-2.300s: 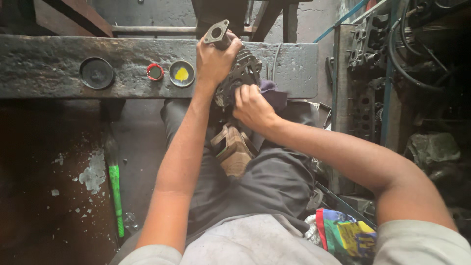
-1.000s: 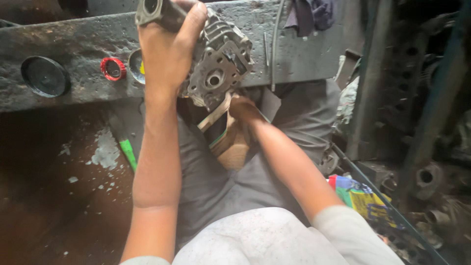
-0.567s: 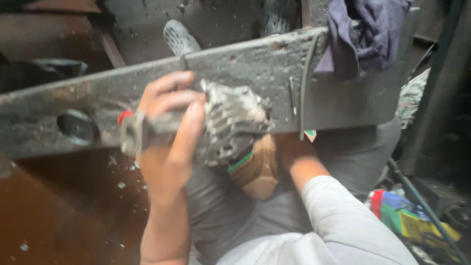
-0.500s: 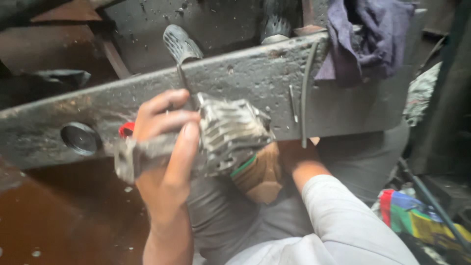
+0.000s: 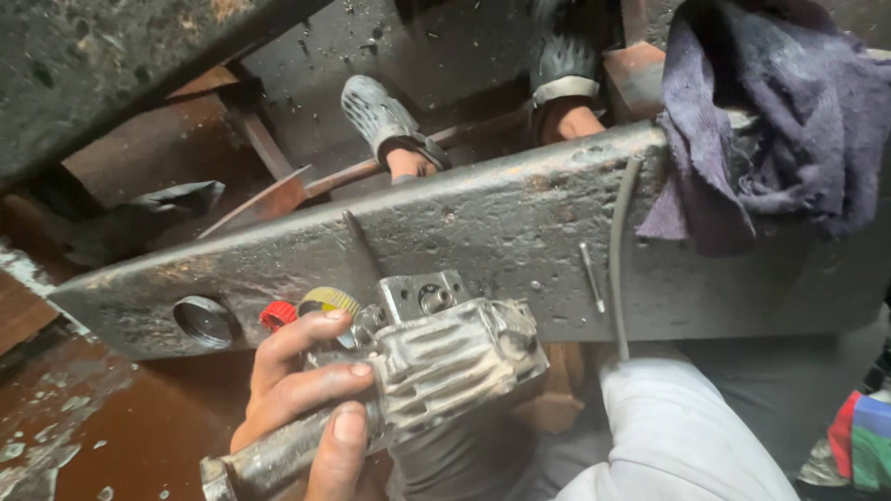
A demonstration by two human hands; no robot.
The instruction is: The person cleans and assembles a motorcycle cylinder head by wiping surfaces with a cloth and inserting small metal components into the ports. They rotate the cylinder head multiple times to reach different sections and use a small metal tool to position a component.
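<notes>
One left hand (image 5: 302, 394) curls its fingers (image 5: 320, 382) tight around a ribbed, greasy cast-metal part (image 5: 445, 366), just below a pitted steel workbench (image 5: 483, 241); right hand hidden.

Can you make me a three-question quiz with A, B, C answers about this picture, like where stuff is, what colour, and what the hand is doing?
1. Where is the purple rag?
A. draped over the metal beam
B. on the floor
C. in the hand

2. What colour is the small ring by the beam's round hole?
A. blue
B. red
C. white

3. What is the left hand doing?
A. resting open
B. pointing
C. gripping the grey metal part

Answers: 1 A, it hangs over the beam's right end. 2 B, it shows red above the fingers. 3 C, fingers wrap round the part.
</notes>
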